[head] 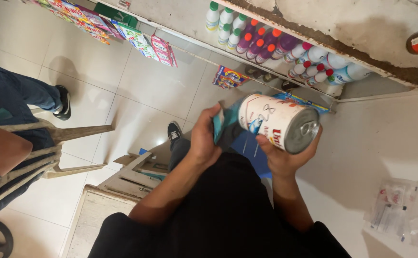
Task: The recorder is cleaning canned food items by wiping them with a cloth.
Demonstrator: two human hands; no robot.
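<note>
My right hand [285,160] grips a white tin can [276,122] from below, its metal pull-tab lid turned toward the right. My left hand [205,136] pinches a blue packet [225,125] that lies against the can's left side. Both hands are held close together in front of my dark shirt, over a white-tiled floor.
A low shelf [190,40] holds rows of plastic bottles [266,45] with green, orange and red caps, and colourful packets [144,43] to the left. A seated person's jeans leg [13,95] and plastic chair [37,143] are at left. Clear bags [405,215] lie at right. A wooden crate [132,177] sits below.
</note>
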